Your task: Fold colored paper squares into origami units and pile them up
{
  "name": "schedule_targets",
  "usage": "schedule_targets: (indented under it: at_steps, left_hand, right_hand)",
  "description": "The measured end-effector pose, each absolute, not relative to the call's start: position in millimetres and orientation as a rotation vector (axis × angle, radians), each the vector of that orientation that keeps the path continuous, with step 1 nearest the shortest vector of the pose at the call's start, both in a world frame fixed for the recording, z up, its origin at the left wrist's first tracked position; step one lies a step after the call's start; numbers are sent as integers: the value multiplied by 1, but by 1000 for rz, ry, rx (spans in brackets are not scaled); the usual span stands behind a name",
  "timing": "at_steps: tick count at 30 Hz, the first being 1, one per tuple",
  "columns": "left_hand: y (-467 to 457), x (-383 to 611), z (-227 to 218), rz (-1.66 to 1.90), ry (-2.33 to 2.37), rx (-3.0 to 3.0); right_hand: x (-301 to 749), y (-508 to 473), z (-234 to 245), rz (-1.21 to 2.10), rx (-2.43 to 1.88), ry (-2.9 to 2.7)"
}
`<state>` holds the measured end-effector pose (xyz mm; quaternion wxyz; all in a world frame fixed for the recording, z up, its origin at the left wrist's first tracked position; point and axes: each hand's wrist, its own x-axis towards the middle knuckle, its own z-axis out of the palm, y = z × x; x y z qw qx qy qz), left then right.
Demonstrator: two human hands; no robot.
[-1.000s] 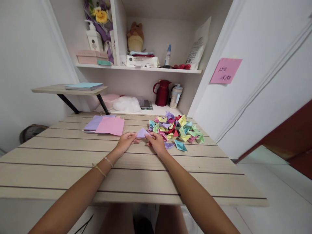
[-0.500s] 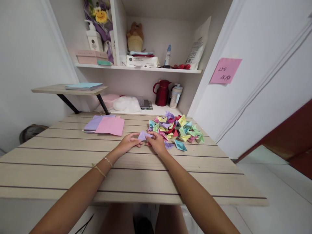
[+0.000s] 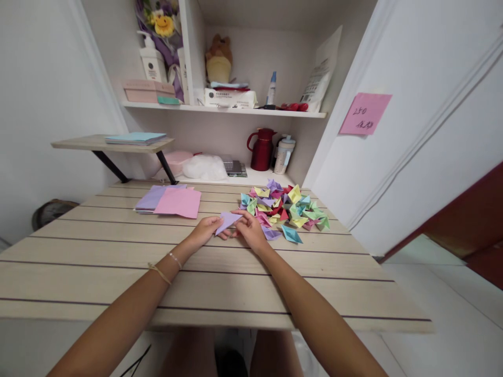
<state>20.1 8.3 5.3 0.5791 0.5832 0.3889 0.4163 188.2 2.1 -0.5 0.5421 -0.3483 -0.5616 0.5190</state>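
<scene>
A folded piece of purple paper, roughly triangular, is held just above the table. My left hand pinches its left side between thumb and fingers. At the paper's upper right corner, my right hand has its fingertips closed on the edge. Right behind my right hand lies a heap of folded paper boats in several colours. A purple boat and a blue boat lie at its near edge. To the left of my hands rest pink paper sheets over purple sheets.
A small raised shelf on black legs holds blue paper. Behind the slatted table stand a red jug and a pale bottle, beside a white plastic bag. A pink note is on the right wall.
The purple paper has turned and shifted slightly left, showing more of its flat face. My right thumb has come off its face, and my right fingers have moved to its upper right corner.
</scene>
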Motion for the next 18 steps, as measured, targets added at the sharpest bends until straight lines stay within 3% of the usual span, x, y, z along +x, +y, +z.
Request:
schedule_targets:
  at_steps: [18]
  left_hand:
    - [13, 19, 1, 977, 921, 1334]
  right_hand:
    - [187, -1, 1, 1250, -771, -1379]
